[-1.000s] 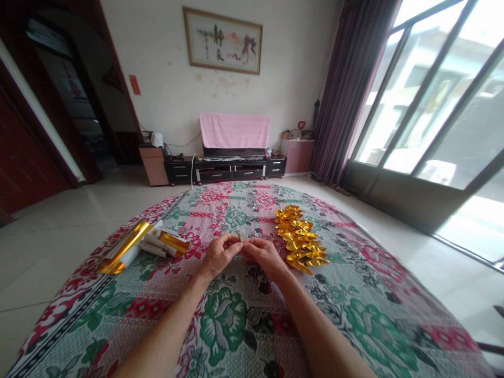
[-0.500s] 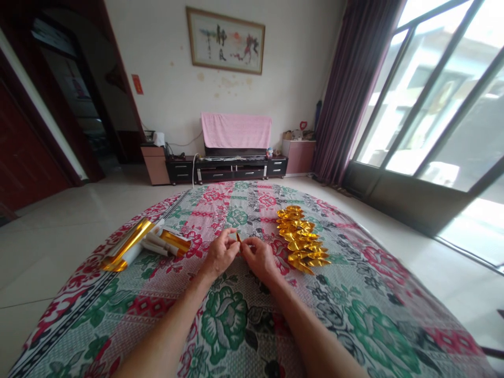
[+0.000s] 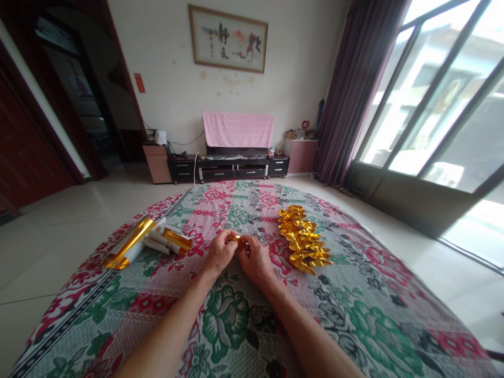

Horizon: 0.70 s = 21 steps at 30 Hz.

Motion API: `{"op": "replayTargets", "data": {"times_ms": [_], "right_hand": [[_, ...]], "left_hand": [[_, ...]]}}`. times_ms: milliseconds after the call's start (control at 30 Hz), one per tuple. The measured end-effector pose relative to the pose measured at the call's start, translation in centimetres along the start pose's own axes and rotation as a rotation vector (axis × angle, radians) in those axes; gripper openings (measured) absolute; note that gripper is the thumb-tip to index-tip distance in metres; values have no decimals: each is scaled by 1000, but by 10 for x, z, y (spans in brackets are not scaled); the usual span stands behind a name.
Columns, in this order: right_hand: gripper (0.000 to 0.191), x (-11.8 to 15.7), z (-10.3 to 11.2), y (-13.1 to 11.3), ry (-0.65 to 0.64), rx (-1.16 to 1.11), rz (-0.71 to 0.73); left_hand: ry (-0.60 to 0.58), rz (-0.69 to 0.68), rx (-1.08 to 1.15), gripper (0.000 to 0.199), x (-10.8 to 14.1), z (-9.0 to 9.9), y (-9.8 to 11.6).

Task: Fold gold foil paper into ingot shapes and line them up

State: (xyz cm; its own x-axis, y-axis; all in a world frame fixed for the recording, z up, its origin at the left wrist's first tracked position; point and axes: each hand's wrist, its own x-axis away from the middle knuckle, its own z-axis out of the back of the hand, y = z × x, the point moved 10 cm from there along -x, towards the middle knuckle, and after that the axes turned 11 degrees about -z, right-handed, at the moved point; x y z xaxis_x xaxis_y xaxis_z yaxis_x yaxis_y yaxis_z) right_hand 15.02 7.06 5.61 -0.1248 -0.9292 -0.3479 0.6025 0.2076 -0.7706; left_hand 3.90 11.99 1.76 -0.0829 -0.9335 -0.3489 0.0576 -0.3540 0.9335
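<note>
Between my two hands is a small piece of gold foil paper (image 3: 237, 240), mostly covered by the fingers. My left hand (image 3: 220, 253) pinches its left end, fingers curled and closed. On the other end, my right hand (image 3: 255, 258) is closed with thumb and fingers pressed together. Right of my right hand lie several folded gold paper ingots (image 3: 301, 236), nested in a long row. To the left are sheets of gold foil paper (image 3: 132, 242), loosely curled with white backs, beside rolled pale sheets (image 3: 159, 242).
A flowered cloth (image 3: 224, 325) in red, green and grey covers the rounded surface under my hands. Beyond it stand a low black cabinet (image 3: 236, 172) and a screen draped with a pink towel (image 3: 238, 129). A purple curtain (image 3: 346, 100) hangs beside tall windows at right.
The gold paper has turned from a narrow upright point to lying crosswise between the fingers. My right hand's fingers have curled over it. The view has shifted slightly.
</note>
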Motion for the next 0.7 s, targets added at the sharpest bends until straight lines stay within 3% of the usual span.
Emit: {"op": "replayTargets", "data": {"times_ms": [100, 300, 700], "right_hand": [[30, -3, 0, 10, -7, -80, -69], [28, -7, -2, 28, -36, -240, -198], [34, -10, 2, 39, -14, -230, -294]], "left_hand": [[-13, 31, 44, 22, 1, -2, -6], [-76, -84, -142, 19, 0, -4, 3], [-37, -11, -73, 14, 4, -8, 5]]}}
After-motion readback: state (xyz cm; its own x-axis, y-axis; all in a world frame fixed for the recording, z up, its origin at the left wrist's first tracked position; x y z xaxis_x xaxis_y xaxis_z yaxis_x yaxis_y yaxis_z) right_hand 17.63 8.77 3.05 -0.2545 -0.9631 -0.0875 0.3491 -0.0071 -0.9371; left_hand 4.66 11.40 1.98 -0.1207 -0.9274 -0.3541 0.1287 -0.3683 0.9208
